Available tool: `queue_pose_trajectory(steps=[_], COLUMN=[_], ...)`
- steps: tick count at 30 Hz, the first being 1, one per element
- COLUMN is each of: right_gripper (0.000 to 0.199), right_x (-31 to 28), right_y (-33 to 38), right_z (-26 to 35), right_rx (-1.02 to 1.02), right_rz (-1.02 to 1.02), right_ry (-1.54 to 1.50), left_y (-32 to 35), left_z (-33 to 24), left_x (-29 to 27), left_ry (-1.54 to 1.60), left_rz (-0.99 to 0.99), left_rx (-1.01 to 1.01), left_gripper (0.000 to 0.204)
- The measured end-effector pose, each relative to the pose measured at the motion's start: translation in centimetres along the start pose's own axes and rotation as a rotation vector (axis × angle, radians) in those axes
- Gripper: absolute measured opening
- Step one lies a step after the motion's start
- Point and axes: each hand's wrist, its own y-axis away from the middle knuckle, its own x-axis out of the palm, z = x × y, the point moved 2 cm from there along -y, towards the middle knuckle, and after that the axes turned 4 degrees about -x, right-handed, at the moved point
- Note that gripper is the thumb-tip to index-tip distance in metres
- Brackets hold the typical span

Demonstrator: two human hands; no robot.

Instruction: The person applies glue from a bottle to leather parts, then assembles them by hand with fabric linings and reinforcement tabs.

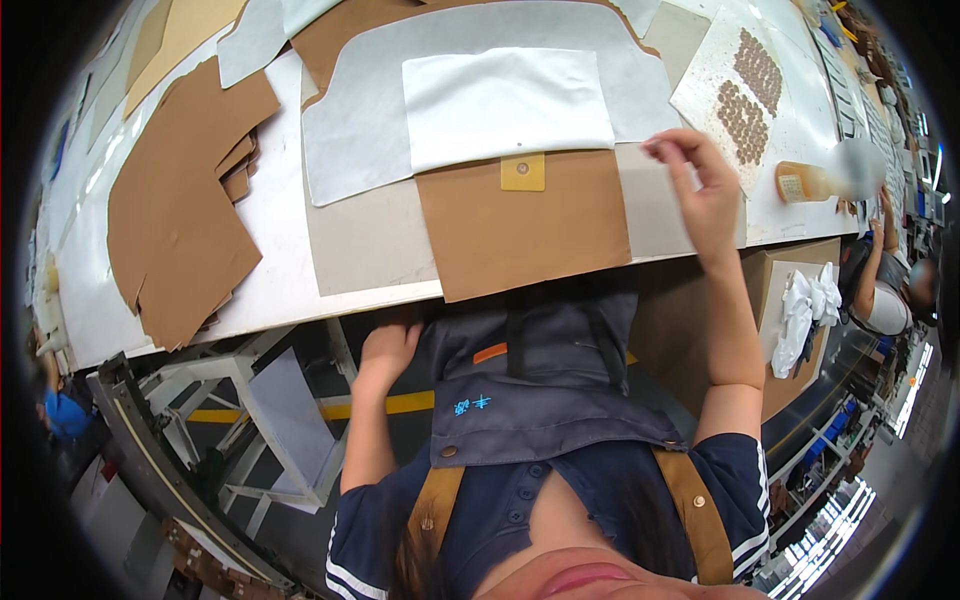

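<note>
The brown piece (pixel 525 225) lies flat at the near edge of the white table (pixel 270 270), its lower edge hanging slightly over the rim, right in front of the person. A small yellow square with a stud (pixel 523 171) sits at its 12 o'clock edge, just where a white cloth (pixel 505 100) overlaps it; the cloth in turn rests on a larger pale grey sheet (pixel 360 130). Stacked this way, the layers look lined up on one centre line, within easy reach.

The right hand (pixel 700 190) hovers at 3 o'clock of the brown piece, raised off the table, fingers loosely curled with thumb and forefinger close together; whether they pinch anything small I cannot tell. The left hand (pixel 388 348) is down at 7 o'clock, below the table rim, fingers bent against the underside edge, seemingly to steady the body, holding nothing.

At 9 o'clock a pile of brown cut shapes (pixel 180 220) lies spread out. At 2 o'clock a speckled sheet carries two patches of small brown discs (pixel 750 90), and a blurred bottle (pixel 825 180) lies on its side at 3 o'clock. Under the table's right end, white rags (pixel 808 305) sit in a cardboard box (pixel 775 320).
</note>
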Motion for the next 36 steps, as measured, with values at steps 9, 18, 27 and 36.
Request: queue_pose_trajectory(steps=[9, 18, 27, 36], right_gripper=[0.015, 0.015, 0.013, 0.015], right_x=[8.0, 8.4, 8.4, 8.0], right_y=[2.7, 3.4, 3.2, 1.9], right_z=[3.1, 2.3, 2.4, 2.7], right_rx=[-0.521, -0.528, -0.510, -0.289], right_rz=[0.237, 0.204, 0.235, 0.180], right_ry=[0.202, 0.253, 0.252, 0.051], left_y=[6.1, 0.8, 0.6, 0.4], left_z=[-11.5, -15.0, -14.9, -15.0], left_x=[-15.1, -14.6, -14.6, -14.2], left_ry=[0.301, -0.186, -0.158, -0.180], left_rz=[-0.498, -0.727, -0.744, -0.736], left_rx=[0.840, 0.923, 0.871, 0.837], left_gripper=[0.039, 0.065, 0.060, 0.057])
